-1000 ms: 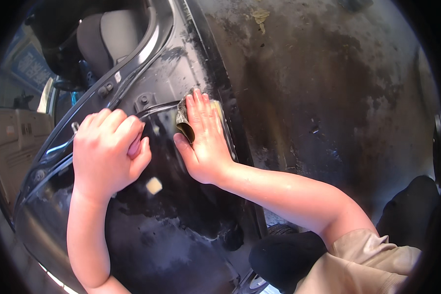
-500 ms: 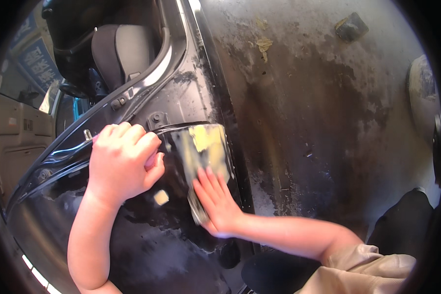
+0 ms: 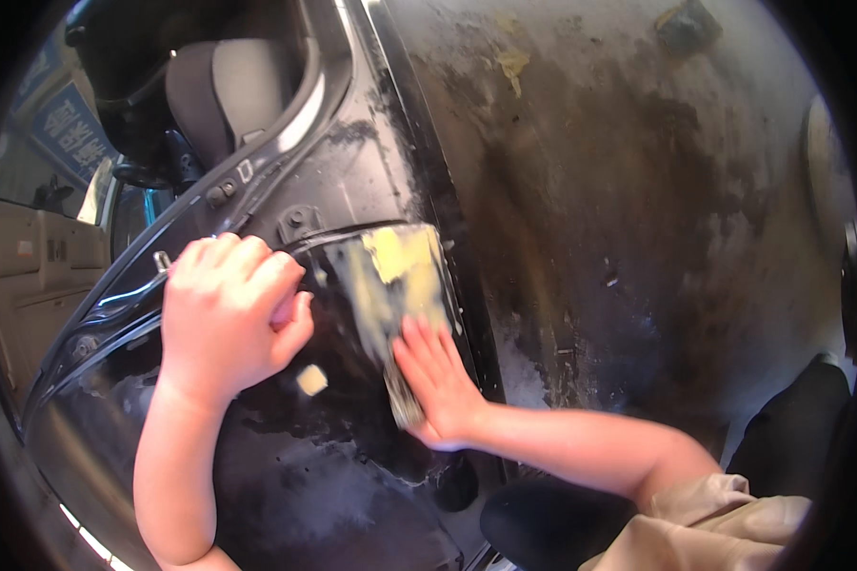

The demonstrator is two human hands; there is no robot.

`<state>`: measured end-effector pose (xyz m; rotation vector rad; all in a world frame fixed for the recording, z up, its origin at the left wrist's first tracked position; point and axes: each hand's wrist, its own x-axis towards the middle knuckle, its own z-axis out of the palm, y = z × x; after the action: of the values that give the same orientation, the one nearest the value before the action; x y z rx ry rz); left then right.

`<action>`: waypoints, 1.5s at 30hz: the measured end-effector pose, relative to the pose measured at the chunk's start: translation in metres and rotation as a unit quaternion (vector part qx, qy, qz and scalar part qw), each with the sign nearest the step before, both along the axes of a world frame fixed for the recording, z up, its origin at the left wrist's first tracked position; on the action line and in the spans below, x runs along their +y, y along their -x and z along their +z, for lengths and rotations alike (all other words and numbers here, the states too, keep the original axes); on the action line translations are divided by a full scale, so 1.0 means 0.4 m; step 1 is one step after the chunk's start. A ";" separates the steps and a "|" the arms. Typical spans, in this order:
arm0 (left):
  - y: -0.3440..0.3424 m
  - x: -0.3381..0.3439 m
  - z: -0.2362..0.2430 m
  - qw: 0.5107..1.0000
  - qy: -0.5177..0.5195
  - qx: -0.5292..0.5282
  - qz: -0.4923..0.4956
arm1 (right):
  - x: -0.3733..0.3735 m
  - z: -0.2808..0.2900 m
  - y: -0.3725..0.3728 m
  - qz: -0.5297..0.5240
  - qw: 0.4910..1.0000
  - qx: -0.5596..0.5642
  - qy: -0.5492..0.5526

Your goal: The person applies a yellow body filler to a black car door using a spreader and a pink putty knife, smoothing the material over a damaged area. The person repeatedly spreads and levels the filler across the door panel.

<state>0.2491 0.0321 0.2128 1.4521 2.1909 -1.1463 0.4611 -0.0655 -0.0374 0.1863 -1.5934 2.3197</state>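
Observation:
My left hand is closed over the black car panel, near the door-opening edge; what lies under its fingers, if anything, is hidden. My right hand lies flat with fingers extended on the lower part of a sanded patch with yellow filler. A dark, curled abrasive sheet sticks out from under its thumb side. A small pale square patch sits between my hands.
At upper left are a seat, a beige door lining and a blue sign. The stained floor is at right, with a dark block. My dark-clothed leg shows at lower right.
Since a second ago my right hand and the sheet have moved down the panel, uncovering the yellow patch. My left hand stays closed, appearing slightly shifted in view.

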 end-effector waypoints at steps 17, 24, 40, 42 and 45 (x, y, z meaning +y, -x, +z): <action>-0.012 0.028 -0.004 1.000 -0.006 -0.011 0.010 | 0.110 -0.031 0.290 -0.002 0.973 -0.189 0.137; -0.010 -0.008 0.002 1.000 -0.004 -0.001 0.015 | 0.057 0.000 0.159 0.010 0.990 -0.114 0.086; -0.014 0.028 -0.006 1.000 0.002 -0.009 -0.002 | 0.106 -0.076 0.274 0.027 0.979 -0.172 0.104; -0.012 0.033 0.012 1.000 0.006 -0.010 0.000 | 0.055 -0.058 0.105 0.038 0.986 -0.127 0.096; -0.012 0.017 0.011 1.000 -0.002 -0.015 0.006 | 0.027 -0.057 0.068 0.042 0.988 -0.121 0.082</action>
<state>0.2538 0.0389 0.2172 1.4466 2.1798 -1.1087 0.4340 -0.0545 -0.0600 -0.0729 -1.5149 2.6091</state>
